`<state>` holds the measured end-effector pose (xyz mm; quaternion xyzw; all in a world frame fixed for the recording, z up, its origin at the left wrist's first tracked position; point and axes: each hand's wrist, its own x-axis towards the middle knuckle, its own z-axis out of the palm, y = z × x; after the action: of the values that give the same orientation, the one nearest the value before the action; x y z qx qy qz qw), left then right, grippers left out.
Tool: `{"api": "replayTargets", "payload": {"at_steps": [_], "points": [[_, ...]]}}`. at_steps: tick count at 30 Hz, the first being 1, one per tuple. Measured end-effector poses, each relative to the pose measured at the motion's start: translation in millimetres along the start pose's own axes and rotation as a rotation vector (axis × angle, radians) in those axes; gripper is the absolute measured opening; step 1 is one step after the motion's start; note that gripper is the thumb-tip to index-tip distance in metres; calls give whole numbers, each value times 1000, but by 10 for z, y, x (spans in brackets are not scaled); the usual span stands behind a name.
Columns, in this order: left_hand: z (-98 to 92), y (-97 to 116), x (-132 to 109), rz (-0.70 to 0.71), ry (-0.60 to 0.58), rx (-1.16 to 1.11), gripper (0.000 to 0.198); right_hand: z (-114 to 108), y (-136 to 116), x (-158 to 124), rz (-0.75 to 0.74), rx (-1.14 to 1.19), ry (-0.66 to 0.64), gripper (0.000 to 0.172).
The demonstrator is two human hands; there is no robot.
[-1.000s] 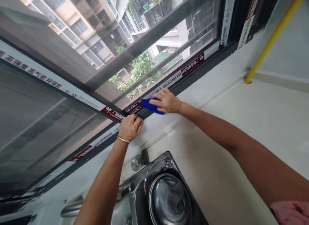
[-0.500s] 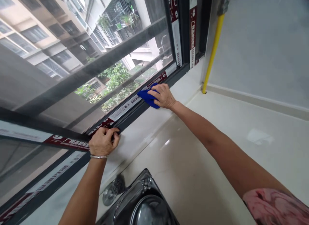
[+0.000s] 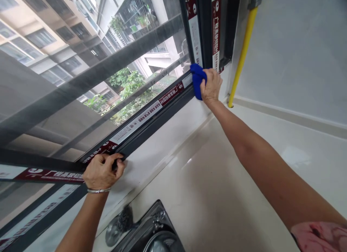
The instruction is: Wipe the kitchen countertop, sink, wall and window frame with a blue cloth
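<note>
My right hand (image 3: 211, 85) grips a bunched blue cloth (image 3: 198, 80) and presses it on the lower right corner of the dark window frame (image 3: 143, 133). Curled fingers of my left hand (image 3: 103, 170) hook over the frame's bottom rail, near the lower left corner of the pane. A silver bangle (image 3: 99, 190) circles the left wrist. Red and white printed tape (image 3: 138, 114) runs along the rail between the two hands, and more strips cover the upright parts.
Below the window lies a shiny pale countertop (image 3: 211, 179). A dark gas stove (image 3: 154, 226) sits at the bottom, with a clear glass object (image 3: 115, 230) beside it. A yellow pipe (image 3: 242, 57) rises in the right corner by the grey wall (image 3: 298, 50). Buildings and trees show through the glass.
My right hand has slid the blue cloth along the bottom rail, up and right to the corner. My left hand stays on the rail, lower left in view as the camera shifts slightly.
</note>
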<state>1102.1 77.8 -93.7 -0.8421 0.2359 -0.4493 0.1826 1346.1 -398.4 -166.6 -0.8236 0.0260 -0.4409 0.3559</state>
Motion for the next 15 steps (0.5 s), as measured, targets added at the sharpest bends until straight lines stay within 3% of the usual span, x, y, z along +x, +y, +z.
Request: {"api": "replayTargets", "payload": {"at_steps": [4,7,11,15], "points": [[1,-7,-15,-35,-21,29,11,140,186,91,231,9,93,53],[-9,5,-6,-47,-23,47,10,226,175,33,328,27,166,53],[-23,37,24,1,31,42,8,206,-85,-159,460,66,193,53],[-28,73,48,13,57,36,8,79,-394,-371,588,142,89,60]]}}
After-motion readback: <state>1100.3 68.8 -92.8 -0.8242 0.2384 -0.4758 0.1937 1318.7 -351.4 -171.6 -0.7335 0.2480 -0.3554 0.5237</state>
